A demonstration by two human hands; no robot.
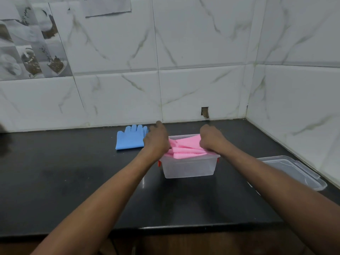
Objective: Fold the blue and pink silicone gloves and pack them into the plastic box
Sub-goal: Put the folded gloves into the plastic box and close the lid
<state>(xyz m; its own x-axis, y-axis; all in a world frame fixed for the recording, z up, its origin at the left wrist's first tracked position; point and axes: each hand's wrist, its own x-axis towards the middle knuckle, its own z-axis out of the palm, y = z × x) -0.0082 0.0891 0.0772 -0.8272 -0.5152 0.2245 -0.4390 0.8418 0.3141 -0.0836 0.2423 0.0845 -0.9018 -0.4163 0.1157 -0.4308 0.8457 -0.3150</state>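
Pink glove, folded, at box mouth.
Left hand, right hand clamp its ends, likely squeezing it in; blue glove flat at ten o'clock.

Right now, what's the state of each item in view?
pink gloves: folded, at the box's mouth, not fully down.
plastic box: open, upright on counter.
lid: off, lying right of box.
blue glove: flat, unfolded, left of box.
left hand: grips pink gloves' left end.
right hand: grips their right end.
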